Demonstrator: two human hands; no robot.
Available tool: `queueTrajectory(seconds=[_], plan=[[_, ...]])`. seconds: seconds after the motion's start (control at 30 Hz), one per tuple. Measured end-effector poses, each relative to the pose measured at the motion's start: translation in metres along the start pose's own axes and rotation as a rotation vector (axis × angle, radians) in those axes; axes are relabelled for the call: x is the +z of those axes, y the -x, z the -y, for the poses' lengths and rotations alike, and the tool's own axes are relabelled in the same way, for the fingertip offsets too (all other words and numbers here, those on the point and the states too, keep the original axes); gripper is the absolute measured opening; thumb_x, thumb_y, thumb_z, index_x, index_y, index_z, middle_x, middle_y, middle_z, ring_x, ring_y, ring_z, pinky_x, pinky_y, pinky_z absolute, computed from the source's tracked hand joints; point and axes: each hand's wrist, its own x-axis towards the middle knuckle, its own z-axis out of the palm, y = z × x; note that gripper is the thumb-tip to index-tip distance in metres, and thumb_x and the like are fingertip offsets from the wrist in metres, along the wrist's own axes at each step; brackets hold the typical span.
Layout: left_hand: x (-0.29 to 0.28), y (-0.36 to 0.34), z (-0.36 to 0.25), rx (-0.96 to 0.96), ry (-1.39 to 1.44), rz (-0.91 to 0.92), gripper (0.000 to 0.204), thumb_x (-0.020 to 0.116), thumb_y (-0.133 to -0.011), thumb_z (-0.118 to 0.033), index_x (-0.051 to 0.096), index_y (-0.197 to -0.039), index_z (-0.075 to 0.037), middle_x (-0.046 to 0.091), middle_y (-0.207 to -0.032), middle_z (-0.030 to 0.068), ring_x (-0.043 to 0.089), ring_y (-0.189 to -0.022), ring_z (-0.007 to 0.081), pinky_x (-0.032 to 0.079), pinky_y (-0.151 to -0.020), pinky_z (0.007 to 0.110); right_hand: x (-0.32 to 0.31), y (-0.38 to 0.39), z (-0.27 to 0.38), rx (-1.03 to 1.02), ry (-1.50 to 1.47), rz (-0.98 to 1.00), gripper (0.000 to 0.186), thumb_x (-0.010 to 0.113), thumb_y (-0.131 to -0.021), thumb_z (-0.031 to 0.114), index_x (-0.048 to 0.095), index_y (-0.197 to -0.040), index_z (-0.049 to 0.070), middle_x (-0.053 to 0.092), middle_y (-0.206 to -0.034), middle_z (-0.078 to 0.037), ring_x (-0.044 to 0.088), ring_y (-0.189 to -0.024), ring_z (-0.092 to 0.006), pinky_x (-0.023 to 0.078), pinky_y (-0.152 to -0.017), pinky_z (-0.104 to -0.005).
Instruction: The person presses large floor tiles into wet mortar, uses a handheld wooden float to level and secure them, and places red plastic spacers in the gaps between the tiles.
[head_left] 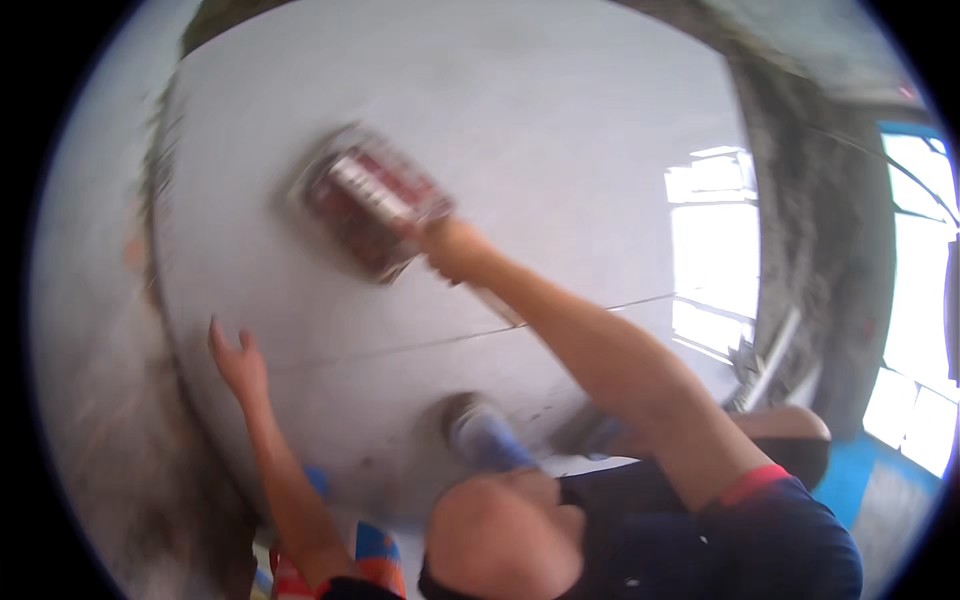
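Over the pale slab (560, 120), the right hand (455, 250), its fingers blurred, is closed on one corner of a dark red block (370, 205); whether the block touches the slab is unclear. The left hand (238, 362) is empty, fingers spread, near the slab's left edge. Below, a foot (485, 435) is smeared by blur.

I read free room over the far right of the pale slab (580, 120). The red tool (370, 205), right hand (455, 250) and forearm (610, 350) block a diagonal mid-slab (blurry, so edges unsure). Between tool and left hand (241, 370) I get a gap; foot (487, 437) and knee (500, 530) crowd the near side.
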Motion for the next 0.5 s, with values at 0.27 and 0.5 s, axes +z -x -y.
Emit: queueTrajectory(seconds=[0.27,0.5], plan=[[0.093,0.152,-0.106,0.548,-0.304,0.209,0.077,0.052,-0.098,-0.036,0.021,-0.149,0.013,0.019,-0.158,0.0317,0.017,-0.148,0.0456,0.019,-0.120,0.053,-0.126,0.076,-0.035,0.099,-0.187,-0.167,0.046,0.053,-0.098,0.053,0.064,-0.109,0.010,0.054,-0.070,-0.001,0.049,-0.052,-0.0120,0.041,-0.045,-0.0311],[0.088,0.152,-0.100,0.586,-0.385,0.166,0.090,0.043,-0.098,-0.055,0.018,-0.150,0.014,0.016,-0.159,0.0325,0.015,-0.149,0.0469,0.015,-0.120,0.054,-0.335,0.174,-0.018,-0.162,-0.539,-0.837,0.051,0.052,-0.098,0.055,0.061,-0.113,0.007,0.054,-0.068,-0.003,0.050,-0.052,-0.0130,0.042,-0.043,-0.0327]])
